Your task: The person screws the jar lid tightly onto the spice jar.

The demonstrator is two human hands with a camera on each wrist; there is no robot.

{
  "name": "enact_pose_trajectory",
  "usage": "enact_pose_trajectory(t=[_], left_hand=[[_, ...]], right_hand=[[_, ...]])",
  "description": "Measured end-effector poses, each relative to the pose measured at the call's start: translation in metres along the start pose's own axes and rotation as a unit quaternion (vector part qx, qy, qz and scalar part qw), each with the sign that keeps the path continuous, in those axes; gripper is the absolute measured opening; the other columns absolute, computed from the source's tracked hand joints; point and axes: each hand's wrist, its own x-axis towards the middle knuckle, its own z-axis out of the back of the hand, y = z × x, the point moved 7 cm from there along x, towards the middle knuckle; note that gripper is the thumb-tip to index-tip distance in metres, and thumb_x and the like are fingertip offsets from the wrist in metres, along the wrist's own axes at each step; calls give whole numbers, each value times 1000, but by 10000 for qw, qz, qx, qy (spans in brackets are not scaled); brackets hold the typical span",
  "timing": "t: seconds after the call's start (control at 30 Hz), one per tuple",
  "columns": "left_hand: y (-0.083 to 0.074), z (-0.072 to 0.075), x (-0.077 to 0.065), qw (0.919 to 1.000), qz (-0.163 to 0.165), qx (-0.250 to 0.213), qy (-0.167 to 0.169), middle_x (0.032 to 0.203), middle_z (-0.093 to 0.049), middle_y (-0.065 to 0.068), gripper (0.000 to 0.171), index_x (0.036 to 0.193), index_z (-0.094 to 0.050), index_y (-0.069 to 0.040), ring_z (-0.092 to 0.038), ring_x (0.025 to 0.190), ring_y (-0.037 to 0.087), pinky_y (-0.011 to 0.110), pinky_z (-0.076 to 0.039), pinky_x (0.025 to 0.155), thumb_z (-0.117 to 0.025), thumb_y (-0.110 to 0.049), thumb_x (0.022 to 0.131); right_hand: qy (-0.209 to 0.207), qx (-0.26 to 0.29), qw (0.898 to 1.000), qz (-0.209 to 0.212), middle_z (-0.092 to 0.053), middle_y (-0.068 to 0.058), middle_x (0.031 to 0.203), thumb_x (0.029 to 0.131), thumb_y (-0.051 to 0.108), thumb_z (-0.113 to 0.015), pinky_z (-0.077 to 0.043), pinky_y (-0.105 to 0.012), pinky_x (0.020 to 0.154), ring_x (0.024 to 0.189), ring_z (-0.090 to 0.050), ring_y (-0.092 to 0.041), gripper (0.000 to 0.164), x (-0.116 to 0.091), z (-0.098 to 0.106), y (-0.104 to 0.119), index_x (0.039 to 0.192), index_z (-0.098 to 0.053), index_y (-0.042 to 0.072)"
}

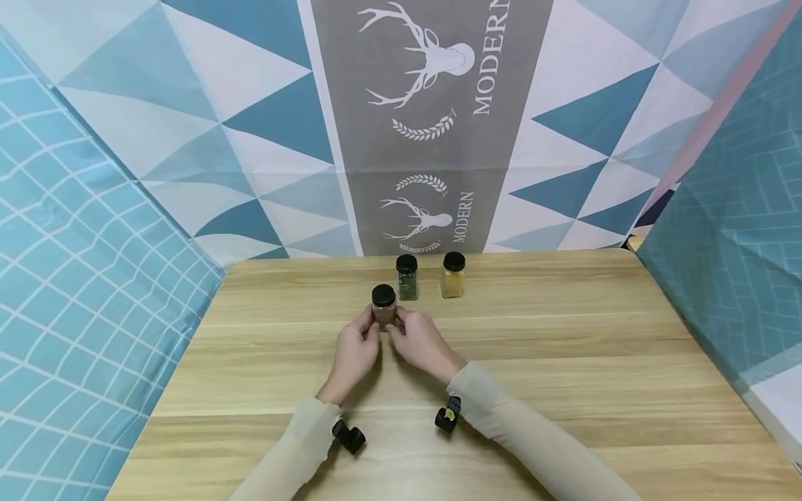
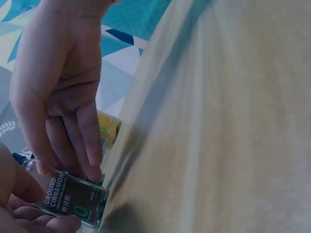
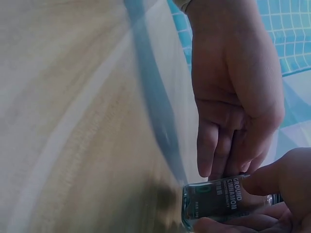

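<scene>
A small glass jar of ground cinnamon (image 1: 384,314) with a black lid stands upright between both hands in the head view. My left hand (image 1: 356,351) grips it from the left, thumb on the near side. From the other side my right hand (image 1: 425,342) holds it by thumb and fingers. The label of the cinnamon jar (image 2: 65,194) shows in the left wrist view, its base close to the tabletop. In the right wrist view the right thumb and fingers (image 3: 260,182) lie on the jar's face and edge.
Behind the hands, a jar with green contents (image 1: 407,280) and a jar with yellow contents (image 1: 453,277) stand near the back edge of the wooden table (image 1: 564,327). A patterned cloth (image 1: 269,139) hangs behind the table, with blue cloths at both sides.
</scene>
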Motion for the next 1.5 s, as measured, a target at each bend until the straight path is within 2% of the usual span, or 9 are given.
enact_pose_trajectory(t=[0.23,0.4,0.77,0.93,1.0,1.23,1.37,1.43,1.5], left_hand=[[-1,1,1,9999,-60,85,-87,139,-57,29,48,145,-45,16,-56,133,38,48,-51,108,-53,8,98],[1,1,4,9998,-36,128,-137,137,-59,29,49,144,-46,15,-60,129,36,48,-55,103,-53,8,97],[11,3,16,9994,233,-102,-227,140,-57,27,49,145,-46,13,-61,130,34,46,-58,101,-53,7,97],[16,5,20,9989,335,-137,-286,141,-57,27,49,146,-47,11,-62,128,34,43,-60,97,-53,6,97],[18,6,23,9987,362,-161,-316,141,-57,26,49,146,-47,11,-61,130,34,42,-59,99,-53,5,97],[20,7,28,9979,403,-363,-368,143,-55,28,50,147,-45,12,-58,132,35,43,-53,106,-52,5,98],[20,6,28,9977,428,-358,-383,145,-53,28,51,148,-44,11,-57,133,36,44,-53,106,-53,4,98],[18,6,27,9974,491,-391,-356,148,-52,28,53,150,-42,10,-56,135,35,43,-52,107,-53,3,99],[16,6,25,9971,551,-430,-301,152,-47,27,55,152,-38,10,-52,139,35,43,-50,109,-52,2,99]], right_hand=[[22,94,10000,-23,-71,-11,86,100,11,-64,-40,-20,48,62,-53,-11,28,2,-1,-3,126,-67,2],[64,161,9998,-126,-75,-14,103,100,11,-63,-44,-21,50,65,-57,-12,35,4,-3,-6,135,-63,3],[59,361,9992,-169,-71,-17,128,101,12,-64,-48,-23,60,65,-56,-11,46,14,-7,-10,145,-57,5],[97,433,9989,-179,-73,-16,123,100,12,-64,-46,-23,58,63,-54,-10,49,20,-11,-11,148,-54,7],[99,459,9987,-191,-73,-15,122,100,12,-64,-46,-24,57,61,-53,-12,51,22,-12,-12,150,-53,8],[72,515,9984,-235,-70,-15,131,98,11,-66,-50,-23,65,74,-60,-13,59,27,-14,-13,154,-47,8],[106,548,9981,-272,-72,-15,128,98,13,-66,-48,-25,61,67,-57,-14,58,28,-13,-12,154,-48,8],[128,536,9982,-253,-71,-15,129,98,14,-66,-49,-23,63,70,-58,-12,57,28,-12,-11,153,-49,8],[203,551,9980,-246,-75,-19,115,99,14,-65,-47,-24,59,66,-55,-12,57,27,-12,-10,153,-49,8]])
